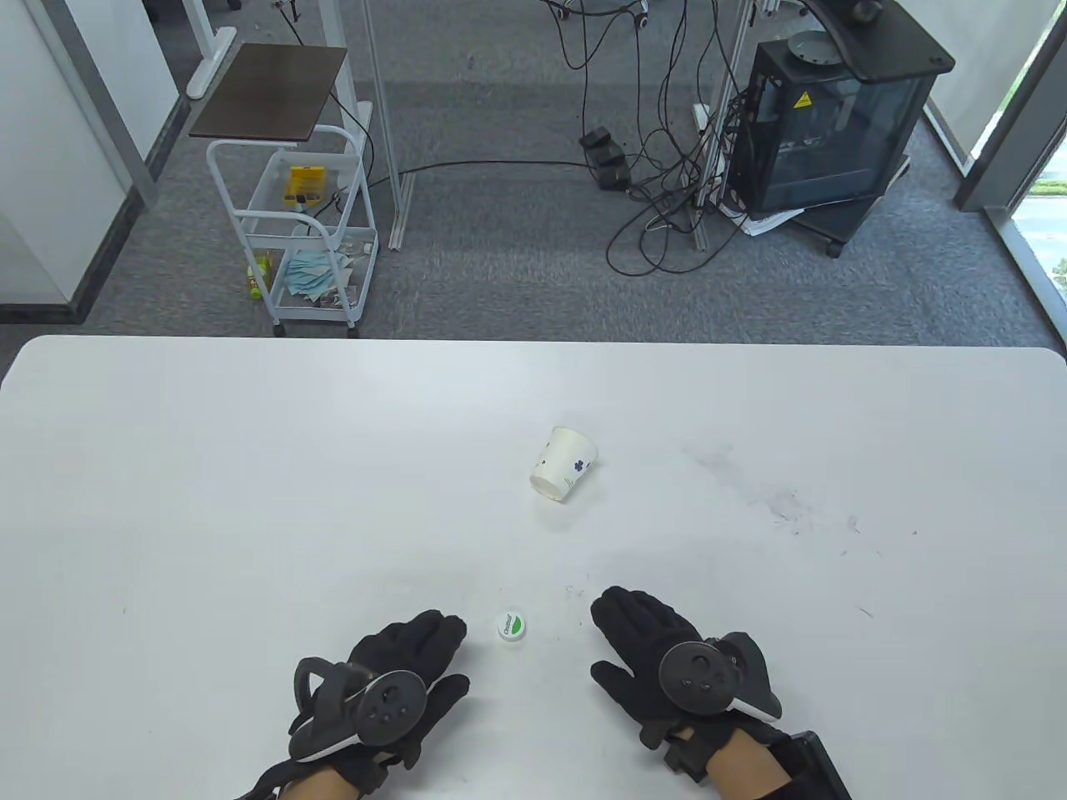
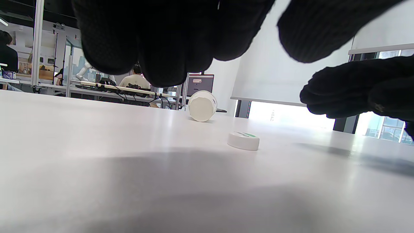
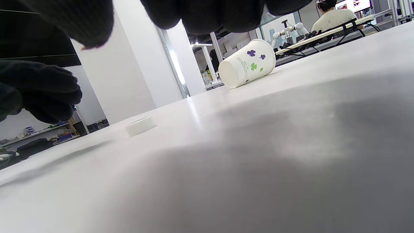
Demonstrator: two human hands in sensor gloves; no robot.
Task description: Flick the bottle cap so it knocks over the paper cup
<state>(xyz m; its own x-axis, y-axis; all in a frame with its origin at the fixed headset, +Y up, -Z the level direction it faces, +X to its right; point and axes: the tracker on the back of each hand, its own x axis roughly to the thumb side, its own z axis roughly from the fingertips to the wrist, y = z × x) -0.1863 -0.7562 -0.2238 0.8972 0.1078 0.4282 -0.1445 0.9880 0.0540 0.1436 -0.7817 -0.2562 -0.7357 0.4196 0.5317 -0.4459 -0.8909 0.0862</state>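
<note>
White table (image 1: 250, 500) bears tipped paper cup (image 1: 564, 475); wrist views show both empty hands hovering, fingers loose.

The bottle cap (image 1: 512, 625) label's lettering is too small to read; beside it, both wrist views' top edges crop the fingers (image 2: 155, 38).

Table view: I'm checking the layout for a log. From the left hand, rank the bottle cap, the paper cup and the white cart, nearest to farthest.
1. Bottle cap: just right of the left hand, between both hands.
2. Paper cup: lying on its side, mid-table, farther back.
3. White cart: on the floor beyond the table's far edge, to the left.
</note>
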